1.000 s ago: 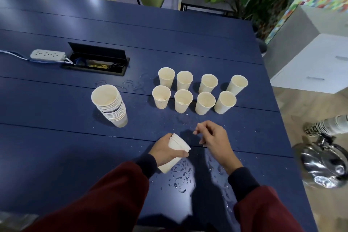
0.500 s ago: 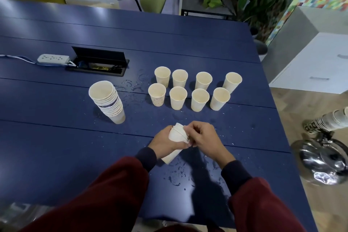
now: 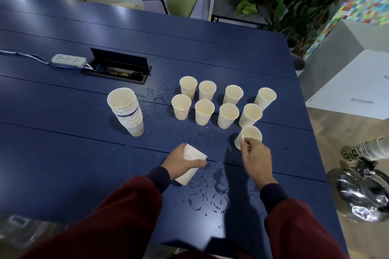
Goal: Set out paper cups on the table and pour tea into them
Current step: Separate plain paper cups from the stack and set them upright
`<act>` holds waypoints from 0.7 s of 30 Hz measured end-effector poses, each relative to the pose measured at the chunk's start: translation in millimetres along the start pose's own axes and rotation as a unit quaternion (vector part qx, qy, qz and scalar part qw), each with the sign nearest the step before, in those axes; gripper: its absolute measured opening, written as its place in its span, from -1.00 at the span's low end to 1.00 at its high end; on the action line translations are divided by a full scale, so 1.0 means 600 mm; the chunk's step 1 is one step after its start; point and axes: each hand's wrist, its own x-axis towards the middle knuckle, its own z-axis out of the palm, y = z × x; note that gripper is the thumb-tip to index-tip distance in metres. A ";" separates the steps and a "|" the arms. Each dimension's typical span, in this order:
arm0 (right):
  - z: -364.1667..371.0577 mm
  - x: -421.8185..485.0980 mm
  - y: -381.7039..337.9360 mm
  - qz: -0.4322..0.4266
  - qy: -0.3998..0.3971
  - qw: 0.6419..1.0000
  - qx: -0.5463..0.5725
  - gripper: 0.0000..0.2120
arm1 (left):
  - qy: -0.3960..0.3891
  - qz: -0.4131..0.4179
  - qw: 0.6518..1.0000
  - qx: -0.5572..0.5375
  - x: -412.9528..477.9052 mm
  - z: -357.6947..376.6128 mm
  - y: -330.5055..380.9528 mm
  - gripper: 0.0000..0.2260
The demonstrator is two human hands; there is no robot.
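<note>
Head view is showing the left hand [image 3: 181, 163] gripping a small nested stack of cups [image 3: 192, 156], tilted, low over the blue table [image 3: 63, 153]. The right hand [image 3: 255, 156] is pinching the near rim of 1 single cup [image 3: 250, 133], just beside the right end of 8 cups [image 3: 204, 111] standing in 2 rows.
</note>
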 end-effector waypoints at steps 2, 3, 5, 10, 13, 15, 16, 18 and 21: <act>0.006 -0.011 -0.003 -0.011 0.017 0.999 -0.027 -0.74 | 0.010 0.009 1.000 -0.017 -0.003 0.000 0.005 -0.51; 0.007 -0.015 -0.008 -0.023 0.036 0.998 -0.039 -0.72 | 0.013 0.012 1.000 -0.022 -0.003 0.000 0.007 -0.51; 0.010 -0.026 -0.031 -0.060 0.056 0.996 -0.028 -0.74 | 0.010 0.019 1.000 -0.022 -0.003 0.003 0.007 -0.50; 0.048 -0.081 -0.109 -0.109 -0.138 0.984 0.040 -0.56 | -0.002 0.044 0.999 0.025 -0.002 0.024 0.003 -0.53; 0.064 -0.088 -0.113 -0.088 -0.141 0.983 0.071 -0.53 | -0.007 0.049 0.998 0.045 -0.006 0.024 -0.005 -0.52; 0.065 -0.080 -0.111 -0.089 -0.161 0.981 0.068 -0.52 | -0.026 0.050 0.998 0.037 -0.008 0.023 -0.010 -0.55; 0.065 -0.076 -0.112 -0.096 -0.171 0.979 0.061 -0.53 | -0.036 0.050 0.998 0.035 -0.009 0.023 -0.011 -0.58; 0.065 -0.068 -0.114 -0.102 -0.168 0.979 0.055 -0.53 | -0.039 0.043 0.998 0.038 -0.011 0.023 -0.012 -0.59; 0.063 -0.046 -0.105 -0.077 -0.117 0.987 0.079 -0.55 | -0.014 0.024 0.997 0.074 -0.010 0.016 -0.022 -0.51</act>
